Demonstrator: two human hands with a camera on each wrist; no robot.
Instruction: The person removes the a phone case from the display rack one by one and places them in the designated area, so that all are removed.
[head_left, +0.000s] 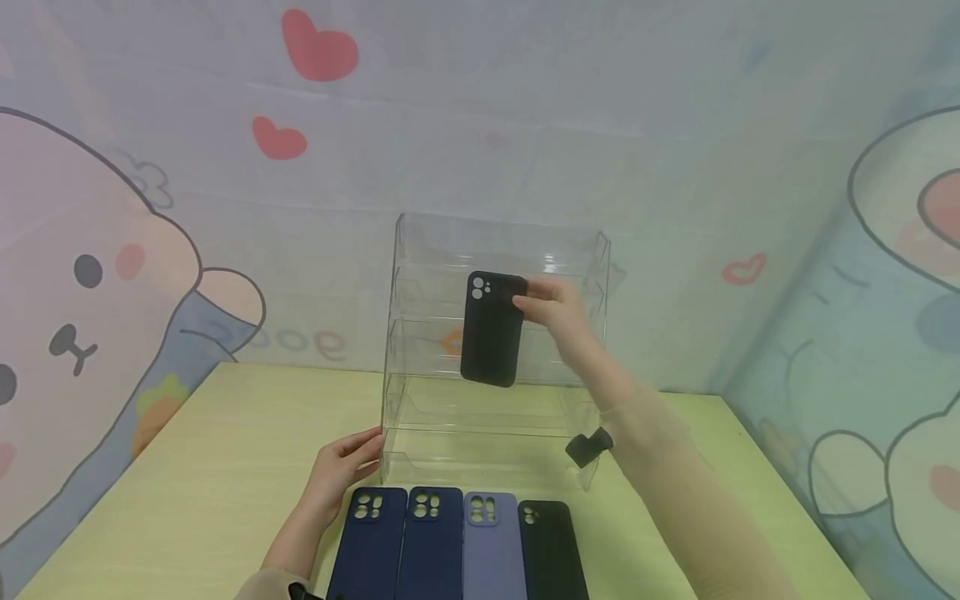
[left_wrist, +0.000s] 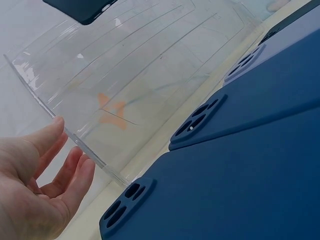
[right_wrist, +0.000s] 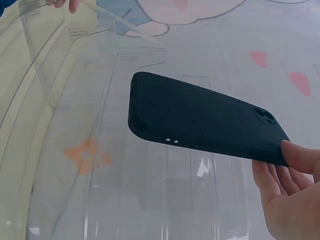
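Observation:
My right hand pinches a black phone case by its upper right edge. The case hangs upright, camera cutouts at the top, in front of a clear tiered display rack. In the right wrist view, the thumb lies on the case's back face and the fingers are beneath. My left hand touches the rack's lower left side; in the left wrist view, its thumb and loosely bent fingertips rest along the side panel's edge.
On the pale wooden table, before the rack, lie a dark blue case, another dark blue case, a lilac case and a black case in a row. A cartoon-printed backdrop hangs behind.

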